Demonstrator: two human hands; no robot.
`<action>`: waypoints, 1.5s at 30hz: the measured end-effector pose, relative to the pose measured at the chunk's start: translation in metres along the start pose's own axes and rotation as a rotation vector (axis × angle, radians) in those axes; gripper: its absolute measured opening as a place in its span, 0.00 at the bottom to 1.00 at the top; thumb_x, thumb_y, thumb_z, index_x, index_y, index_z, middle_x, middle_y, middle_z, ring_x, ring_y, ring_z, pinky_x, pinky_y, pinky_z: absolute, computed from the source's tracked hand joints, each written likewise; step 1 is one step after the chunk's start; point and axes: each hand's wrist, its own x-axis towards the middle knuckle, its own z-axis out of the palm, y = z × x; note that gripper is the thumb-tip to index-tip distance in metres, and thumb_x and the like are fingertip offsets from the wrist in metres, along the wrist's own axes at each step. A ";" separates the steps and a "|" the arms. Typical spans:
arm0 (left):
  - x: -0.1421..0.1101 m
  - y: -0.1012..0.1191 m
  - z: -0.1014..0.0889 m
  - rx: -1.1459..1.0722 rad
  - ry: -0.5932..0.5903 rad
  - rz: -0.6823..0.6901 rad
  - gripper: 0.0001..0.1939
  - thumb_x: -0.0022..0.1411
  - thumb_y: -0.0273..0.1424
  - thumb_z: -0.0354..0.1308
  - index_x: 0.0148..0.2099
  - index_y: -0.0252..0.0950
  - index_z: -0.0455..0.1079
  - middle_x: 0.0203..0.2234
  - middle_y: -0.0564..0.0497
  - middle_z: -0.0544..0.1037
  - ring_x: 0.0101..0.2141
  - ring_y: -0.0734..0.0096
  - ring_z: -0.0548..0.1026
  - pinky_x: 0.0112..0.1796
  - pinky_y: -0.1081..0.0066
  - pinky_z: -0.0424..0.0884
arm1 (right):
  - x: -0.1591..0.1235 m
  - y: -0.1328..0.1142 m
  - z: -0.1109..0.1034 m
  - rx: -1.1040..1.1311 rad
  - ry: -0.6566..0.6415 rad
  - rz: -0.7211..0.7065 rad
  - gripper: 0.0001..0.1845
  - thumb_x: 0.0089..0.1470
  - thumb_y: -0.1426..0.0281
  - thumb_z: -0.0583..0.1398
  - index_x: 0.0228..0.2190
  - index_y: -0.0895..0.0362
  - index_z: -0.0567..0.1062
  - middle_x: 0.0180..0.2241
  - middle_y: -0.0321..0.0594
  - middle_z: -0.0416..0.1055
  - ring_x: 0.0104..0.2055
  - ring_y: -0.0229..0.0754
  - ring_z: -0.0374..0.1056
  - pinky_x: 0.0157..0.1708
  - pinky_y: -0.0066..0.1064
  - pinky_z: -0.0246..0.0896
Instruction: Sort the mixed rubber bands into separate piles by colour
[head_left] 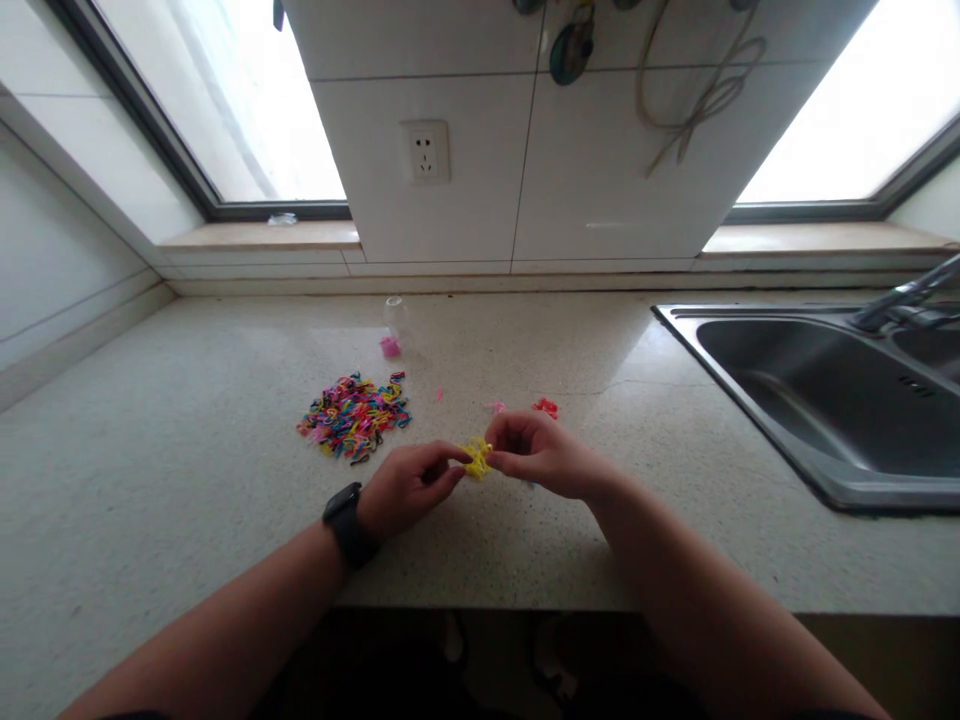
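Observation:
A small heap of yellow rubber bands [477, 459] lies on the counter between my two hands. My left hand [411, 488], with a black watch on its wrist, has thumb and forefinger closed at the heap's left edge. From the other side, my right hand [546, 456] pinches at the right edge of the yellow bands, fingers curled. How many bands each pinch takes in is too small to tell. Behind my right hand are a red cluster [546, 407] and a little pink cluster [495, 407], partly hidden. Left of them sits a pile of mixed-colour rubber bands [352, 415].
A clear plastic container [395, 315] stands behind the pile, with a pink piece [390, 347] at its base. One pink bit [439, 395] lies apart on the speckled counter [187, 480]. To the right is a steel sink [750, 420] with a faucet [900, 300].

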 end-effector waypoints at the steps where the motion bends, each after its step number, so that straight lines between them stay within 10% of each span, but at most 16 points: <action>1: 0.000 -0.001 0.000 -0.032 -0.001 -0.018 0.12 0.66 0.34 0.54 0.45 0.33 0.73 0.18 0.58 0.64 0.19 0.80 0.60 0.22 0.78 0.56 | 0.001 0.001 0.002 -0.027 -0.017 0.013 0.12 0.51 0.65 0.66 0.30 0.59 0.71 0.22 0.29 0.63 0.22 0.29 0.55 0.20 0.23 0.47; 24: -0.001 -0.007 0.000 -0.239 -0.025 -0.083 0.11 0.60 0.36 0.62 0.36 0.32 0.75 0.18 0.55 0.67 0.20 0.80 0.60 0.21 0.78 0.56 | 0.002 -0.001 0.017 -0.182 -0.080 0.050 0.10 0.54 0.64 0.63 0.31 0.59 0.71 0.24 0.31 0.63 0.25 0.31 0.57 0.24 0.25 0.52; 45: 0.003 -0.004 -0.002 -0.459 0.065 -0.249 0.13 0.61 0.40 0.60 0.35 0.35 0.66 0.19 0.58 0.65 0.18 0.81 0.63 0.20 0.80 0.61 | -0.008 -0.011 -0.006 0.163 0.251 -0.144 0.14 0.56 0.60 0.62 0.35 0.59 0.78 0.19 0.30 0.62 0.20 0.30 0.54 0.20 0.25 0.47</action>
